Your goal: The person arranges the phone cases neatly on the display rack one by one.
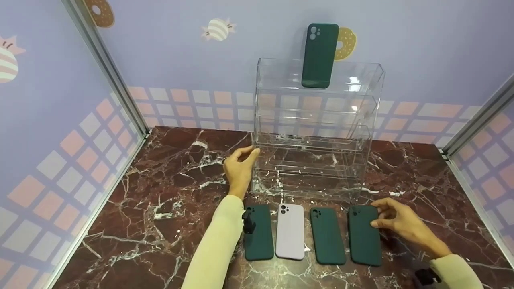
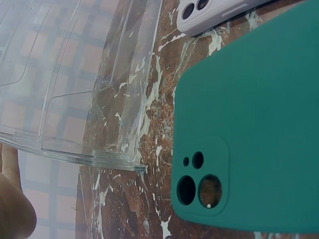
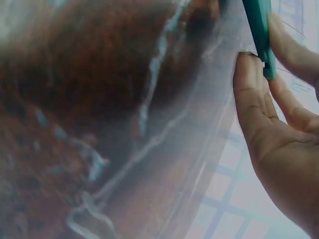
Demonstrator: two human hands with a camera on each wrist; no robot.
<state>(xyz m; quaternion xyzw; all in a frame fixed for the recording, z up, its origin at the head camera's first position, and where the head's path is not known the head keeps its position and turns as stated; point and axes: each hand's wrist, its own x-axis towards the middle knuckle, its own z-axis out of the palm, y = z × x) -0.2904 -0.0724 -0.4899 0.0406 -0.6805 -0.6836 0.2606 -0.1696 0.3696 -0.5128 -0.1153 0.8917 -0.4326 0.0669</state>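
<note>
The right hand pinches a green case between its fingers.

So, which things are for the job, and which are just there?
Probably for the job:
clear rack
green case at its top
three other green cases
pale case

Just there:
marbled tabletop
wall doughnuts
wall sweets

Before the rack, three cases lie in a row on the tabletop; right of them, a fourth case is in the right hand. A fifth case stands in the rack's rear tier. The left hand is at the rack's left side.
</note>
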